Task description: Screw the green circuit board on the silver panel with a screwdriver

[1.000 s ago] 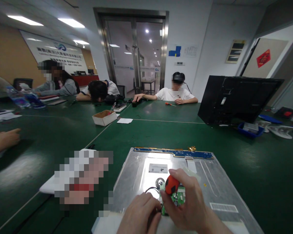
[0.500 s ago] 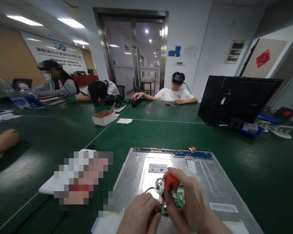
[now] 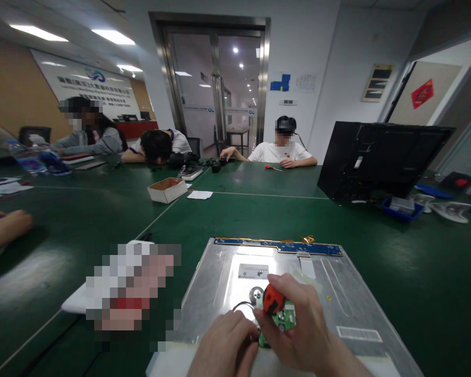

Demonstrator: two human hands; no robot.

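A silver metal display panel (image 3: 322, 314) lies on the table in front of me, with a blue circuit strip (image 3: 255, 245) along its far edge. On the panel's near half sits a green circuit board (image 3: 289, 317), partly covered by my hands. My right hand (image 3: 304, 319) grips the red and black handle of a screwdriver (image 3: 273, 298) over the board; its tip is hidden. My left hand (image 3: 227, 340) is closed at the board's left edge, its fingertips pressed together, and what they hold cannot be made out. A dark cable (image 3: 243, 306) curves beside it.
A blurred-out flat object (image 3: 129, 285) lies left of the panel. Beyond are a small open box (image 3: 167, 190), white paper (image 3: 200, 195) and a black monitor (image 3: 380, 159) at right, near a blue tray (image 3: 402, 208). Another person's hand (image 3: 13, 225) rests at far left.
My right hand has turned the screwdriver handle, and its fingers have shifted around it. My left hand stays in place. Across the table, a person's hand has moved slightly right.
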